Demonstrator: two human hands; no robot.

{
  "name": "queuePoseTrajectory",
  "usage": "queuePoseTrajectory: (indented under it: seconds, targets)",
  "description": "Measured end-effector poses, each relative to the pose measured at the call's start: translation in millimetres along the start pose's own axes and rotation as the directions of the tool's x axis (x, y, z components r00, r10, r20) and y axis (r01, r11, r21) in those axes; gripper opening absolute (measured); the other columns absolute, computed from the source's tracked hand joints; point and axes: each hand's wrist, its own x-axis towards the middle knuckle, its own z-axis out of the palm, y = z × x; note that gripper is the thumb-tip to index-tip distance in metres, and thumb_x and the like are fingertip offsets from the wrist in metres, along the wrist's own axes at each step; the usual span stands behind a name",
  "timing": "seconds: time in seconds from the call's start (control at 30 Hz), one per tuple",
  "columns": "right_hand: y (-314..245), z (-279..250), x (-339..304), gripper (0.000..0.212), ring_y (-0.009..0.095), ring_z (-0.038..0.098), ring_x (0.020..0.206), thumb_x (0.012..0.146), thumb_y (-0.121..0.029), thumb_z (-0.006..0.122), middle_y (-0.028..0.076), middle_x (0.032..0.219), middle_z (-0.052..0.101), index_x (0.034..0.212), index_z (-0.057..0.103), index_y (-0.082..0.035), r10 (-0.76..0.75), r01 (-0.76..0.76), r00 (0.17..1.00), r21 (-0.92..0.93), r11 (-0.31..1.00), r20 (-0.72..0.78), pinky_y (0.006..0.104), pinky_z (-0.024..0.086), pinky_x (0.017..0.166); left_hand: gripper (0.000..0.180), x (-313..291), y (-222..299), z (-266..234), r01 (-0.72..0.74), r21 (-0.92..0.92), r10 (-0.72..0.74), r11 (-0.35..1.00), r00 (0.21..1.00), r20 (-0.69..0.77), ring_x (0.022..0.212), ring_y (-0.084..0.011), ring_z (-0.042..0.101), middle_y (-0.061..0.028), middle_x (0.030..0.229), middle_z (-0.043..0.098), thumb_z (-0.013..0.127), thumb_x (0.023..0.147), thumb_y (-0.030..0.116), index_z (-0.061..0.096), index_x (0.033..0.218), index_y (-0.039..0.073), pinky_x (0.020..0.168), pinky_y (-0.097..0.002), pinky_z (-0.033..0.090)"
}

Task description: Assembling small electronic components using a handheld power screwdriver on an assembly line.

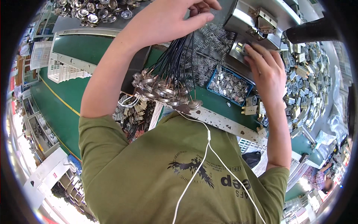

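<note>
My left hand (186, 18) reaches over the bench at the top of the view. Its thumb and index finger are stretched out and apart, the other fingers curl, and nothing shows between them. Below it hangs a bundle of black wires (175, 52) ending in round metal discs (160, 89). My right hand (266, 69) bends over a steel fixture (238, 54), its fingertips close together beside a small part with pale and brass pieces (239, 47). What those fingertips pinch, if anything, is hidden. A metal clamp-like mechanism (265, 22) stands just beyond.
Coiled springs (209, 48) lie heaped between my hands. Nearby sits a blue tray (214, 89) of small metal pieces. Many switch-like assemblies (305, 82) cover the right side, beneath a black arm (305, 33). Metal caps (93, 9) are piled far left. The bench edge (223, 121) runs before my chest.
</note>
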Motion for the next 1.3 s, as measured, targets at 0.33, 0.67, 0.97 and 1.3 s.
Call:
queuePoseTrajectory:
  seconds: [0.33,0.67,0.97,1.3]
  targets:
    - [-107,-26,16,0.026,0.032,0.067,0.086,0.093,-0.021,0.073,0.013,0.088,0.063,0.108,0.069,0.0,-0.011,-0.231,0.92,0.566,0.792,0.392,0.0426,0.055,0.075,0.022,-9,-6,-11,-0.098,0.248,0.12,0.964,0.99,-0.075,0.076,-0.0125,0.059,-0.0018,0.097,0.072,0.068,0.098,0.015,0.07,0.119,0.008,0.069,-0.0258,0.048]
    - [-11,-71,-18,0.022,0.021,0.063,0.058,0.095,-0.007,0.069,0.014,0.076,0.071,0.115,0.076,-0.005,0.224,-0.357,0.867,0.243,0.902,0.446,0.0314,0.049,0.057,0.016,33,13,35,-0.532,0.255,0.545,0.808,0.838,0.023,0.088,-0.0262,0.068,-0.006,0.098,0.067,0.073,0.092,0.011,0.072,0.107,0.007,0.076,-0.0373,0.053]
    - [-23,-31,-57,0.034,0.014,0.059,0.073,0.086,-0.004,0.081,0.005,0.086,0.065,0.119,0.072,-0.005,0.439,-0.525,0.851,0.486,0.699,0.287,0.0276,0.05,0.066,0.014,58,-1,96,-0.554,0.303,0.498,0.775,0.831,0.247,0.091,-0.0291,0.07,-0.0079,0.09,0.067,0.069,0.092,0.018,0.063,0.099,0.007,0.077,-0.042,0.055]
    - [-10,-31,-67,0.041,0.013,0.062,0.077,0.084,-0.005,0.083,0.004,0.09,0.067,0.124,0.071,-0.007,0.373,-0.445,0.895,0.548,0.708,0.244,0.0274,0.053,0.069,0.01,62,4,109,-0.581,0.395,0.523,0.712,0.813,0.254,0.092,-0.0309,0.069,-0.0098,0.091,0.066,0.066,0.091,0.017,0.063,0.096,0.008,0.079,-0.0426,0.055]
